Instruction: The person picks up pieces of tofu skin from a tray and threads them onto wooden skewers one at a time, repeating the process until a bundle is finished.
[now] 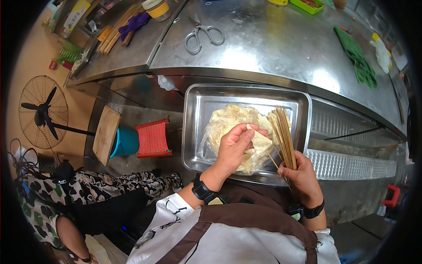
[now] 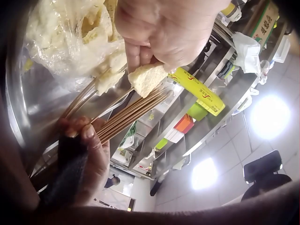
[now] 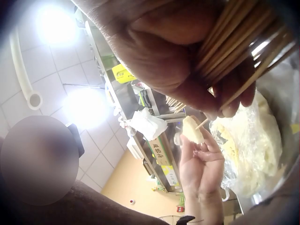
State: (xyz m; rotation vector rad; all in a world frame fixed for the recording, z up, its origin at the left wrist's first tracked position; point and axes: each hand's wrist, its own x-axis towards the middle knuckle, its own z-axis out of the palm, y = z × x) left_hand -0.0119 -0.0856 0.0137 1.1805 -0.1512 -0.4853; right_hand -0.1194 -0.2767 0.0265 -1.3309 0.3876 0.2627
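Your left hand [image 1: 233,149] is over the steel tray [image 1: 188,127], thumb and fingers clamped on a folded pale-yellow sheet [image 1: 262,142], tofu skin by its look. Your right hand [image 1: 303,176], at the tray's near right side, has its fingers curled round a bundle of bamboo skewers [image 1: 286,138], points up and away from you. One skewer [image 1: 273,159] stands out from the bundle, its tip at the folded sheet; whether it pierces, you cannot tell. Beneath your left hand, more such sheets lie in a clear plastic bag [image 3: 255,140] inside the tray. Beyond the tray's far rim: steel bench [image 1: 272,55], carrying scissors [image 1: 199,27] and, to the right, a green cloth [image 1: 357,57].
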